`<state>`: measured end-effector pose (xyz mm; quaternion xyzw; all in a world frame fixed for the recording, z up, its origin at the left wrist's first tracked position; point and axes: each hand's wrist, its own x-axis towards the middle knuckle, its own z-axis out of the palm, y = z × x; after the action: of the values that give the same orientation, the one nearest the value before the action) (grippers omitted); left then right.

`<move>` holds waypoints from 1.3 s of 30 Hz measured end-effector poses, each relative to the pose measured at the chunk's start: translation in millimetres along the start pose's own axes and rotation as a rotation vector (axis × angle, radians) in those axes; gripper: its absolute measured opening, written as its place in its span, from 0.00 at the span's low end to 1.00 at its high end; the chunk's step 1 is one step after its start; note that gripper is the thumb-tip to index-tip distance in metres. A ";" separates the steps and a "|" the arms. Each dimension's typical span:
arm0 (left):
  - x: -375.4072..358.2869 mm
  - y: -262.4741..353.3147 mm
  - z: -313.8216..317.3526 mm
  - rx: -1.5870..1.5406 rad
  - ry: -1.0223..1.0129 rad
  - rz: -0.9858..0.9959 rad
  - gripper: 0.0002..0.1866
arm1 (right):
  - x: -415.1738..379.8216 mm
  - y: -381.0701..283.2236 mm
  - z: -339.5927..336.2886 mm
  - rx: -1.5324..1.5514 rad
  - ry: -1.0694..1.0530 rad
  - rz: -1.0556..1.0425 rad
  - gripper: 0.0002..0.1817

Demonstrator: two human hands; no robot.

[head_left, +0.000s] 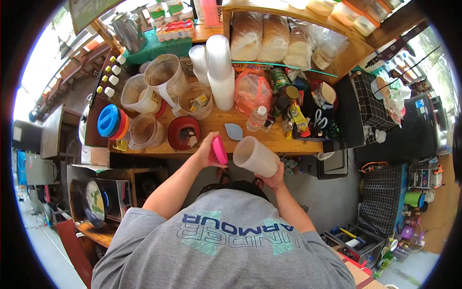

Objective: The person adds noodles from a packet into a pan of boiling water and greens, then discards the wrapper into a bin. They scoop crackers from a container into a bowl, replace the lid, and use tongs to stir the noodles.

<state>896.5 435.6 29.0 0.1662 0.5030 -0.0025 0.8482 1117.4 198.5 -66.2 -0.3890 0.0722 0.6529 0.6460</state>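
Note:
My left hand [207, 153] grips a bright pink round lid [220, 150], held on edge just in front of the wooden table. Wrapped round the lower part of a translucent white plastic container [252, 155] is my right hand [272, 176]. The container is tilted, its open mouth facing the lid, and the two are apart. What is inside it I cannot make out. On the table beyond lies a pale blue leaf-shaped piece [234, 131]. A dark red bowl [184, 133] with some brownish bits stands near my left hand, and a clear bottle [257, 119] is behind the container.
Several plastic pitchers [165, 77] stand at the left of the table [216, 126]. Stacked clear cups [221, 72] rise at the back beside an orange plastic bag [252, 90]. Jars and packets fill the right side. Below left is a frying pan [95, 202].

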 end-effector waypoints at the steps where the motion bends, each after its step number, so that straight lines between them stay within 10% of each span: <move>1: -1.9 -2.1 1.4 -0.062 0.036 0.061 0.37 | -1.1 -0.1 -4.9 0.079 0.030 0.024 0.39; 8: 40.7 -35.8 -23.5 -0.398 0.037 0.572 0.42 | -16.9 0.4 -8.4 0.146 0.019 0.014 0.40; 18: 43.7 -79.9 -21.0 -0.496 0.178 0.455 0.54 | -32.2 -5.8 -29.8 0.267 0.015 0.028 0.41; 29: 89.4 -63.1 29.2 0.486 0.595 0.415 0.25 | -70.0 -29.7 -41.4 0.343 -0.081 -0.010 0.42; 39: 140.5 -38.0 49.8 0.313 0.613 0.309 0.14 | -102.0 -69.0 -26.6 0.356 -0.172 -0.162 0.44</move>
<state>1001.8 408.4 -79.8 0.3606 0.6960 0.0984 0.6130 1176.5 112.9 5.0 -0.2161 0.0996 0.6065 0.7586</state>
